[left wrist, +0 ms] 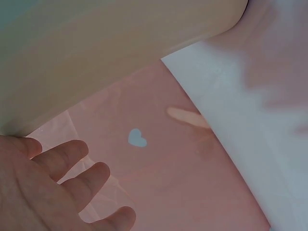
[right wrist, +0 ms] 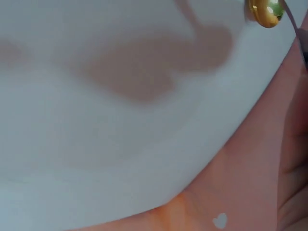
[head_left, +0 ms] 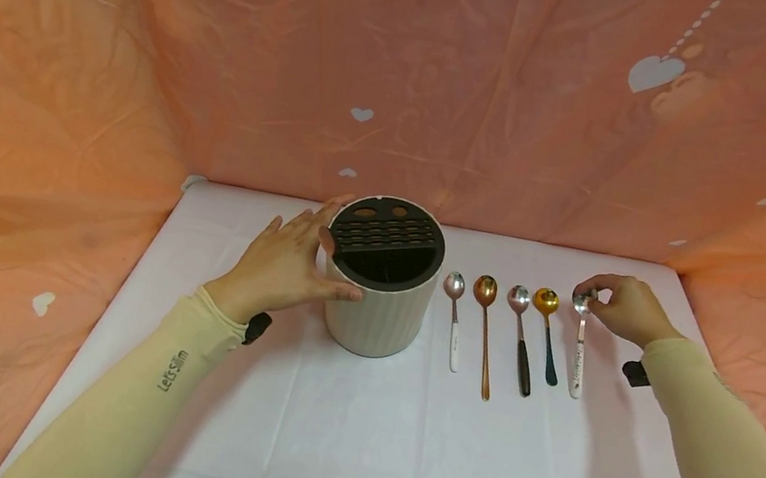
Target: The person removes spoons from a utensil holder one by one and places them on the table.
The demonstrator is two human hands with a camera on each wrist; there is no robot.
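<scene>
A whitish ribbed cylindrical holder (head_left: 375, 322) with a black slotted top (head_left: 389, 267) stands near the back of the table. My left hand (head_left: 286, 269) is at its left side, fingers spread and thumb across the front; the left wrist view shows the spread fingers (left wrist: 91, 185) beside the holder wall (left wrist: 106, 53). Out to the right, my right hand (head_left: 626, 307) pinches a silver spoon (head_left: 579, 352) with a patterned white handle by its bowl end. The handle points toward me. Only the edge of the right hand (right wrist: 294, 183) shows in the right wrist view.
Between holder and right hand lie several spoons in a row: a white-handled one (head_left: 454, 331), a copper one (head_left: 486, 332), a black-handled one (head_left: 522, 351) and a gold one with a dark handle (head_left: 549, 326). A pink curtain (head_left: 410, 74) backs the white-covered table (head_left: 350, 436).
</scene>
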